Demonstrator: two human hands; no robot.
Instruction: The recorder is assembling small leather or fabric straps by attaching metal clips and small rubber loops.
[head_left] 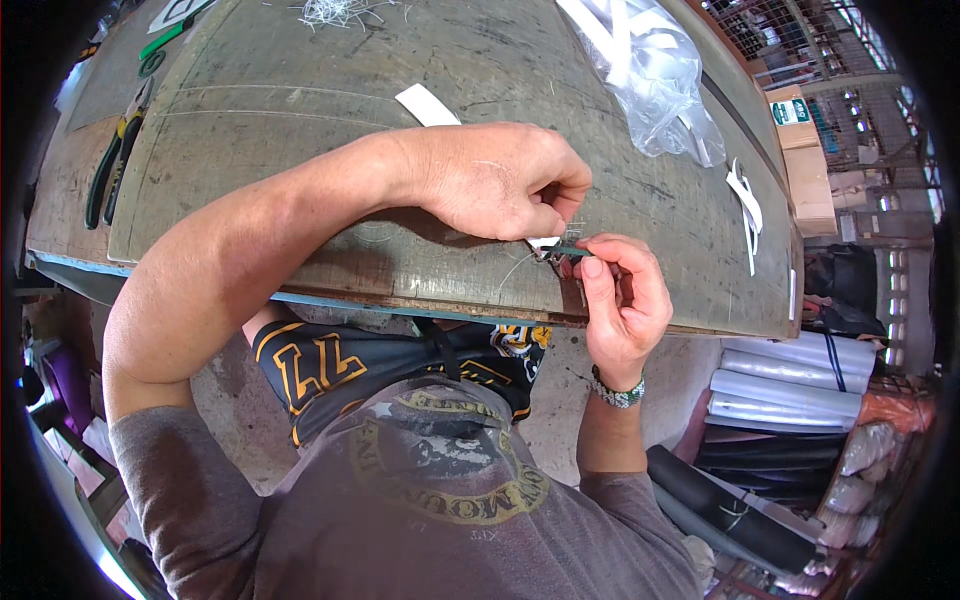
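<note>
Workpiece: small dark green strip (566, 250), centre of frame, at the tabletop (300, 150) front edge.
Left hands part: left hand (500, 180) pinches its white-tipped end.
Right hand (622, 290): fingertips pinch the other end.
Upper right: clear plastic bag (660, 80).
Upper left: pliers (112, 160).

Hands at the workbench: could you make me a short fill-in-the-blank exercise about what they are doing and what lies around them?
1. The left hand and right hand meet over a small green piece near the bench's ____ edge.
2. The beaded bracelet sits on the ____ wrist.
3. The clear plastic bag lies on the wooden bench, to the ____ of the hands.
4. The pliers lie at the bench's far ____ side.

Missing words: near; right; right; left
</note>
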